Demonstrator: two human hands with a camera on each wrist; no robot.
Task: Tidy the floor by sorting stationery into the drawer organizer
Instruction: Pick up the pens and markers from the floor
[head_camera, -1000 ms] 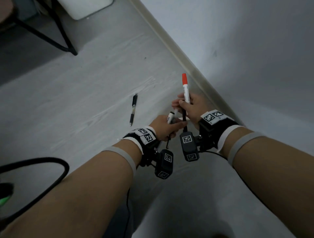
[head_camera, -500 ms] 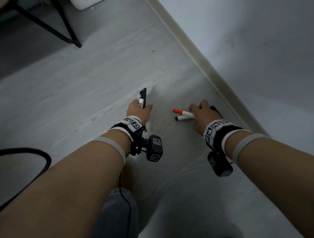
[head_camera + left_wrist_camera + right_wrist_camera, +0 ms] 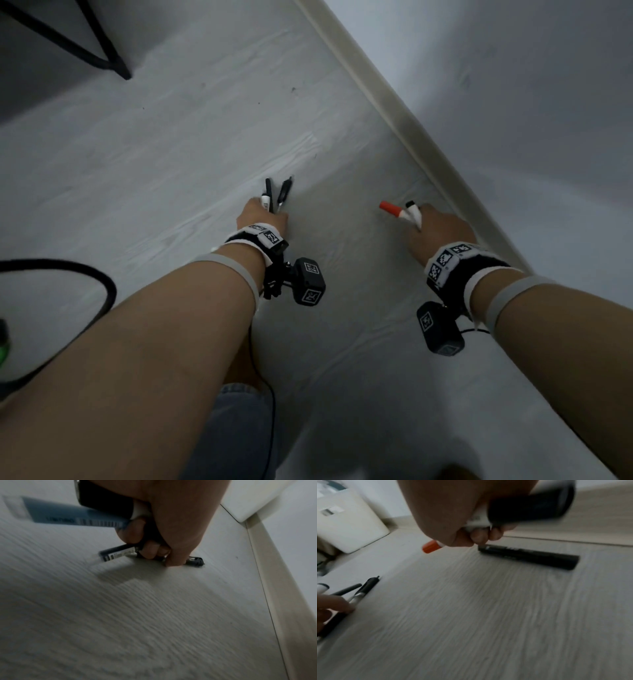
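Both hands are down low on the pale wood floor, close to the wall.

The left hand is curled tight. It holds a white marker with a black cap and a thin dark pen in its fist. Its fingertips also pinch a black pen that lies flat on the floor. In the left wrist view, the clip end of that pen sticks out past the thumb.

The right hand is curled tight too. It holds a white marker with an orange cap and another white marker with a black cap. Both caps poke out past the fingers. In the right wrist view, a fat black marker lies on the floor just under the curled fingers. I cannot tell if the fingers touch it.

The two hands are well apart. A thick black cable loops on the floor to the left. A black metal leg stands far back. A white box sits by the wall. The drawer organizer is not in any picture.
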